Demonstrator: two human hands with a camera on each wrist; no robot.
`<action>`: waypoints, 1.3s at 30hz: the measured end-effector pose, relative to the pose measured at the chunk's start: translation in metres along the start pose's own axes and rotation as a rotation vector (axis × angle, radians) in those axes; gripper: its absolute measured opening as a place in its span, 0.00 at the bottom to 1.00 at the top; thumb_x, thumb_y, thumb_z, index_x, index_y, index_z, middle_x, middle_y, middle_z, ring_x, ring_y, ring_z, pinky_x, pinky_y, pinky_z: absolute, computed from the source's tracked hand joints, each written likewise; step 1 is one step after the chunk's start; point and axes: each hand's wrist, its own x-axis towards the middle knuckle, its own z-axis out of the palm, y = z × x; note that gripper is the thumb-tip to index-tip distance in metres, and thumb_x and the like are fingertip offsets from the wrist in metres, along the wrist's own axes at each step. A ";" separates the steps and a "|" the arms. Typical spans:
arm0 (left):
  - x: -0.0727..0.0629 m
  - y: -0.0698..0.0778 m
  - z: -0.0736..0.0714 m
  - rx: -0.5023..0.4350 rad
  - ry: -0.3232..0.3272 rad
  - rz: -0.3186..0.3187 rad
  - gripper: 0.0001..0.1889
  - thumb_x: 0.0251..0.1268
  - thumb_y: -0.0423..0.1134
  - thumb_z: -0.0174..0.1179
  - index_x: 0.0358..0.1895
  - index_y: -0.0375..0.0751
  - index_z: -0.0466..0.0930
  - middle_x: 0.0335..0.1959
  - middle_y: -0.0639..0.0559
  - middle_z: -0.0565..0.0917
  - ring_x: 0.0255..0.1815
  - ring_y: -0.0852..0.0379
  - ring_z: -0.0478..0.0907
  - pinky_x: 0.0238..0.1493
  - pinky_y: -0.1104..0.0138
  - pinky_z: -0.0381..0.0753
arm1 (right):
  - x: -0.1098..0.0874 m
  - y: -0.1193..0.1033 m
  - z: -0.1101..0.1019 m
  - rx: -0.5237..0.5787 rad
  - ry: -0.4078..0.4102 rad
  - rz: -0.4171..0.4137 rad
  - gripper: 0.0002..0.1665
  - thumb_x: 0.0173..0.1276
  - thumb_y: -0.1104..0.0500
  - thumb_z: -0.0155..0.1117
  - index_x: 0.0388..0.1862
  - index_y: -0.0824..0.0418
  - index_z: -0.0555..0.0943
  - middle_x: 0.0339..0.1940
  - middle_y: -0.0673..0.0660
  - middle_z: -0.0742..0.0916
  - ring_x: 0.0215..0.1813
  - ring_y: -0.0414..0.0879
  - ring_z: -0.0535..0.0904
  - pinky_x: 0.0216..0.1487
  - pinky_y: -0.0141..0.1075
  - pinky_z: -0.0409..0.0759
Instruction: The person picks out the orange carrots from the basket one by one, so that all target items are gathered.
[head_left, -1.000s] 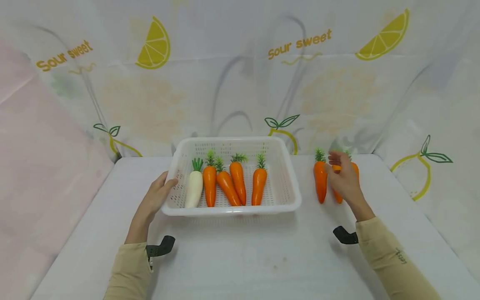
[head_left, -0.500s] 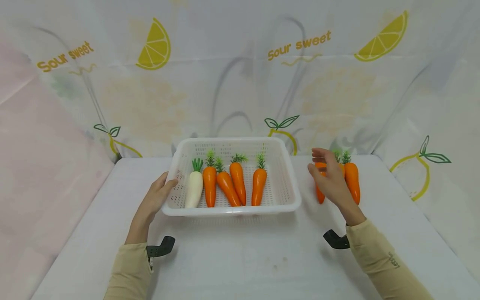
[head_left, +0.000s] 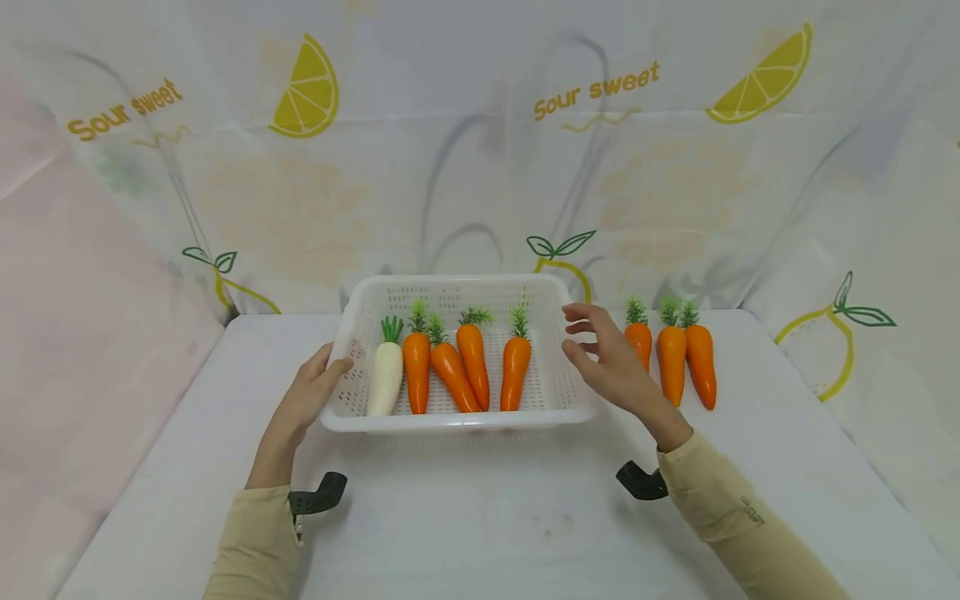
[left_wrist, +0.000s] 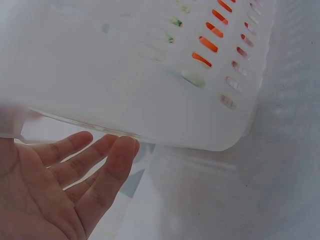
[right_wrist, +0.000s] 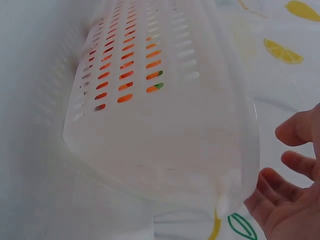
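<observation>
A white plastic basket (head_left: 457, 422) with perforated walls stands in the middle of the table. In it lie a white radish (head_left: 386, 379) and several orange carrots (head_left: 417, 373) with green tops. My left hand (head_left: 303, 396) holds the basket's left rim, thumb over the edge and fingers outside; the left wrist view shows the thumb (left_wrist: 110, 175) at the rim. At the right rim is my right hand (head_left: 618, 367), its fingers spread and a little bent, holding nothing. In the right wrist view its fingers (right_wrist: 277, 190) are close beside the rim; whether they touch it is unclear.
Three more carrots (head_left: 672, 362) lie side by side on the white table (head_left: 480, 533), right of the basket and behind my right hand. A pale curtain (head_left: 420, 192) with lemon prints hangs behind the table's far edge.
My right hand has moved left from above the loose carrots to the basket's right rim, uncovering the carrots. My left hand and the basket look unchanged.
</observation>
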 end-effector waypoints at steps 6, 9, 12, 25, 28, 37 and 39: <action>0.000 -0.001 0.000 -0.003 0.002 0.003 0.28 0.74 0.50 0.38 0.72 0.40 0.54 0.63 0.31 0.70 0.53 0.38 0.77 0.43 0.61 0.77 | 0.006 -0.004 0.017 -0.077 -0.136 0.004 0.29 0.70 0.61 0.55 0.68 0.61 0.59 0.66 0.57 0.68 0.61 0.52 0.69 0.62 0.48 0.72; 0.000 0.001 -0.001 -0.019 -0.003 0.010 0.28 0.74 0.49 0.38 0.72 0.41 0.54 0.63 0.32 0.70 0.54 0.38 0.76 0.43 0.63 0.76 | 0.007 -0.005 0.024 -0.144 -0.162 -0.007 0.30 0.69 0.60 0.56 0.68 0.58 0.60 0.64 0.56 0.69 0.61 0.51 0.69 0.61 0.47 0.73; 0.003 0.001 0.000 -0.022 -0.006 0.013 0.28 0.74 0.50 0.38 0.72 0.41 0.55 0.63 0.32 0.70 0.56 0.38 0.75 0.44 0.63 0.75 | 0.009 -0.003 0.029 -0.220 -0.171 -0.030 0.30 0.68 0.59 0.56 0.67 0.57 0.61 0.62 0.57 0.70 0.60 0.51 0.71 0.58 0.47 0.75; 0.001 0.000 -0.002 -0.010 0.004 0.006 0.29 0.74 0.51 0.38 0.72 0.40 0.55 0.61 0.31 0.72 0.52 0.39 0.77 0.41 0.64 0.76 | 0.013 -0.010 0.046 -0.498 -0.137 -0.057 0.28 0.65 0.60 0.59 0.64 0.61 0.67 0.57 0.60 0.76 0.45 0.50 0.79 0.46 0.42 0.80; 0.001 -0.002 -0.004 -0.008 0.015 0.011 0.28 0.74 0.51 0.38 0.71 0.40 0.56 0.60 0.30 0.72 0.51 0.39 0.77 0.40 0.64 0.76 | 0.017 -0.010 0.049 -0.533 -0.161 -0.048 0.27 0.66 0.59 0.58 0.63 0.61 0.68 0.55 0.60 0.77 0.39 0.47 0.78 0.41 0.39 0.79; 0.001 0.000 -0.003 -0.022 0.010 0.020 0.29 0.75 0.50 0.36 0.72 0.39 0.54 0.62 0.29 0.71 0.52 0.37 0.77 0.39 0.64 0.78 | 0.022 -0.014 0.051 -0.571 -0.280 0.002 0.25 0.68 0.57 0.55 0.63 0.60 0.67 0.48 0.59 0.81 0.33 0.46 0.79 0.32 0.34 0.76; 0.002 0.000 -0.001 -0.033 0.005 0.018 0.29 0.74 0.50 0.36 0.72 0.39 0.54 0.62 0.29 0.70 0.53 0.37 0.77 0.40 0.63 0.78 | 0.023 -0.014 0.050 -0.593 -0.328 0.024 0.25 0.68 0.56 0.54 0.63 0.60 0.67 0.46 0.59 0.81 0.33 0.46 0.79 0.32 0.35 0.76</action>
